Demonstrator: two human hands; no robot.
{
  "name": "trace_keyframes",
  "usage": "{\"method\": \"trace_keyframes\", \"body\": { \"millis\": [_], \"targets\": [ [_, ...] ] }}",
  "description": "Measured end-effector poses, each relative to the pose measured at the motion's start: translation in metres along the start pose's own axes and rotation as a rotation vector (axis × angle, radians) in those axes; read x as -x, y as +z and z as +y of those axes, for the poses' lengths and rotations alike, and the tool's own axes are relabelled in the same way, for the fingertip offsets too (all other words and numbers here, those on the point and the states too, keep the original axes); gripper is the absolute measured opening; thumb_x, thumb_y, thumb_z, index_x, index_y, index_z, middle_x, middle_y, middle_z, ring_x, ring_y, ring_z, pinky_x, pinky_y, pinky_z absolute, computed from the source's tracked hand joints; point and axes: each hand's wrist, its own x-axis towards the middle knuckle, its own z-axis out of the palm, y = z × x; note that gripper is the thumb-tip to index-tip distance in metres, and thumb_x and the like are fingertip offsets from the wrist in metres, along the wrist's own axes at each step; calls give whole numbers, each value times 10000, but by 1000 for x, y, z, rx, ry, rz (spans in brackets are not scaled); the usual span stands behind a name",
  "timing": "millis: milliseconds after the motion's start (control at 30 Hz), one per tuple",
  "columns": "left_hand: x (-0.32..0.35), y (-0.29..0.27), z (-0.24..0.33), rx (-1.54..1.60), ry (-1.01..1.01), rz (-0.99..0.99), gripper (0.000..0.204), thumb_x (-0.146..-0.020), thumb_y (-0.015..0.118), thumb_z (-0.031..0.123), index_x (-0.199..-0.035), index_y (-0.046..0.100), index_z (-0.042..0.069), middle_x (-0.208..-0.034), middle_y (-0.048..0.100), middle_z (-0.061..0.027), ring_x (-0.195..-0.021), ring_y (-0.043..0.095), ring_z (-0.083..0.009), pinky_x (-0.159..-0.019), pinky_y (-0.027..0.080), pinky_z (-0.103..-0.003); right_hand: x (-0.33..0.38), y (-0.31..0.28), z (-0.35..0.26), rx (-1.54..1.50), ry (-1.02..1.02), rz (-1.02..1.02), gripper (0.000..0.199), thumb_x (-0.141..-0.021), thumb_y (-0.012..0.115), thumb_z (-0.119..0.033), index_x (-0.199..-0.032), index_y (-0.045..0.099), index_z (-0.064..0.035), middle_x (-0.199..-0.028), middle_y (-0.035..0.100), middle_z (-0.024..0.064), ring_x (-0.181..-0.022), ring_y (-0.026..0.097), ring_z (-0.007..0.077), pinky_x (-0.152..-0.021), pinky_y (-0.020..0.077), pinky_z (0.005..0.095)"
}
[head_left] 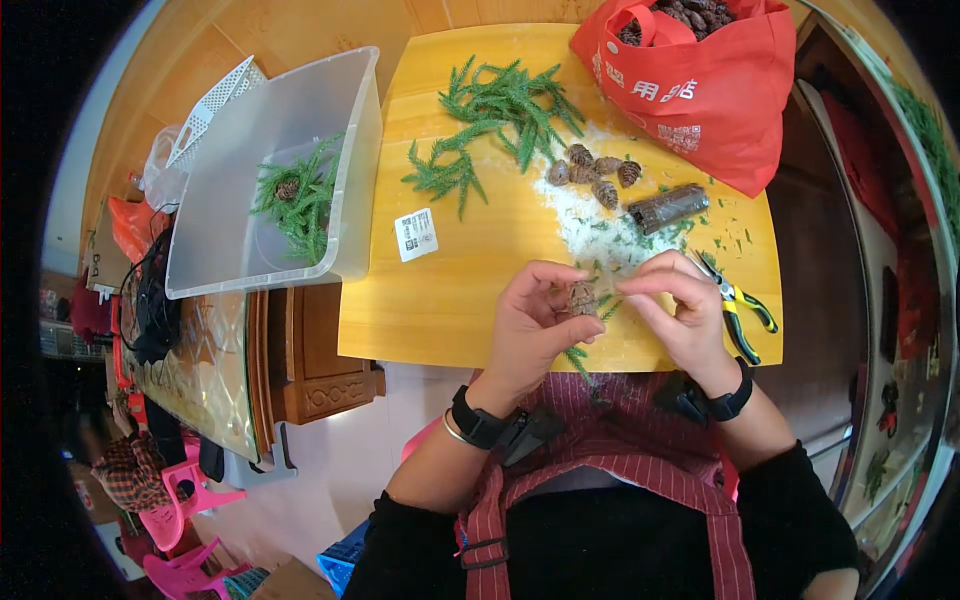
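Observation:
Near the front edge of the yellow table, my left hand is closed around a small brown pine cone. My right hand is beside it with thumb and forefinger pinched; whatever is between them is too small to make out. Green artificial pine sprigs show below and between my hands. Pliers with yellow and black handles lie by my right wrist. Beyond my hands are several loose pine cones, a dark wrapped bundle and a patch of white flakes mixed with green bits.
Green pine branches lie at the table's far side, near a white label card. A red bag of pine cones stands far right. At left, a translucent bin holds a sprig with a cone. Another person is at far left.

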Motion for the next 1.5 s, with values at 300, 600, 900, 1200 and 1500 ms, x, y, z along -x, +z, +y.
{"method": "trace_keyframes", "body": {
  "millis": [300,600,900,1200,1500],
  "targets": [
    [-1,5,-1,-116,59,-14,440,-685,693,-93,-1049,492,49,-903,540,-11,-831,531,-74,-719,483,-222,-1,2,2,-1,-49,29,128,-715,654,9,-824,667,-56,-778,598,61,-730,574,177,-655,450,269],
    [0,6,-3,-181,92,-21,436,-673,706,-89,-1025,493,54,-876,532,3,-824,525,-68,-693,478,-211,1,6,1,40,-56,48,121,-715,653,1,-823,659,-53,-780,602,70,-733,584,190,-649,457,279],
    [0,7,-2,-185,78,-16,414,-703,679,-87,-1046,491,48,-906,550,-25,-856,557,-96,-681,493,-222,2,7,0,74,-12,67,102,-706,633,8,-805,627,-14,-773,617,96,-730,592,206,-659,451,293],
    [-2,5,-1,-107,-20,-59,306,-824,593,34,-1114,496,28,-1067,556,-118,-913,596,-212,-701,519,-283,3,6,-3,184,-126,112,108,-668,647,9,-763,608,-22,-726,615,100,-653,589,224,-606,446,294],
    [0,0,1,72,-119,-32,231,-916,482,157,-1086,538,11,-1021,588,-107,-897,600,-200,-680,502,-277,2,7,-3,213,-213,114,128,-639,655,3,-752,618,-45,-662,587,80,-599,558,230,-552,414,300]
  ]
}}
